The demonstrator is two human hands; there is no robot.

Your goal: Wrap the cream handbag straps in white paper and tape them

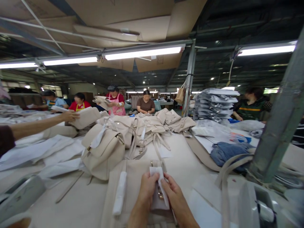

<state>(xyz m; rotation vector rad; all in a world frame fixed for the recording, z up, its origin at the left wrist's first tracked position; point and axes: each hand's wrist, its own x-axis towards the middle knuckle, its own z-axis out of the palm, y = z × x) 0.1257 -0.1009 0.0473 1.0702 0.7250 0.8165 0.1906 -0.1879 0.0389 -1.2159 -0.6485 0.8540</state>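
Note:
A beige bag (133, 183) lies flat in front of me, with straps running up from its top edge. White wrapping paper (155, 172) covers part of one strap, and metal buckle hardware (160, 193) shows against it. My left hand (148, 186) pinches the paper from the left, thumb on top. From the right, my right hand (173, 188) grips the same paper, fingers bent around its edge. Another strap, rolled in white paper (120, 193), rests on the bag's left side. What lies beneath my fingers is hidden.
A filled beige bag (103, 152) stands ahead left, beside more piled bags (163, 120). A co-worker's arm (42, 125) reaches in from the left. A metal post (273, 114) rises at right, near denim cloth (228, 153) and stacked plastic-wrapped packs (213, 104). Several people work beyond.

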